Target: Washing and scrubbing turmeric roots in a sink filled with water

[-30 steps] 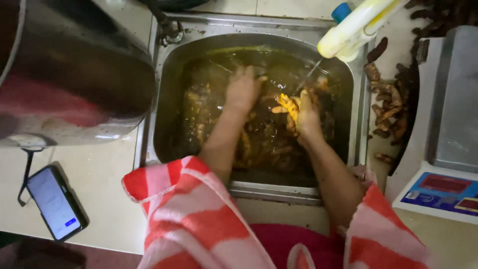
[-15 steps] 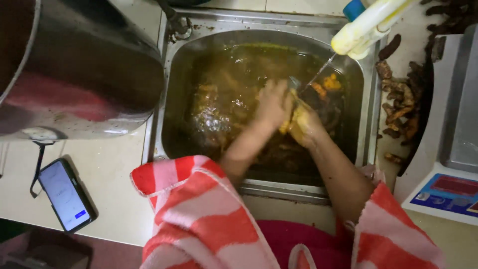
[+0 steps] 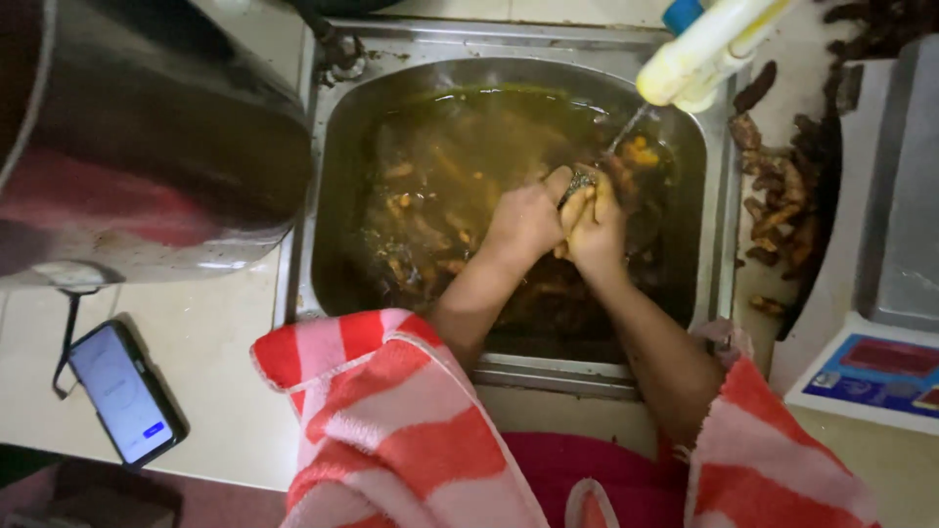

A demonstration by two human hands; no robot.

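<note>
I see a small yellow-orange root piece (image 3: 584, 200) pinched between my left hand (image 3: 528, 223) and right hand (image 3: 599, 230), both grips pressed around it over the murky brown water in the steel sink (image 3: 509, 367), where I judge it could slip and vanish among the submerged roots (image 3: 421, 210).

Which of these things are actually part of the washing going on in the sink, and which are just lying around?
In use:
- left hand and right hand, pressed together
- small yellow-orange root piece between them
- steel sink of murky brown water
- thin stream of tap water

Lying about:
- black smartphone
- large steel pot
- digital scale
- brown roots on the counter
</note>
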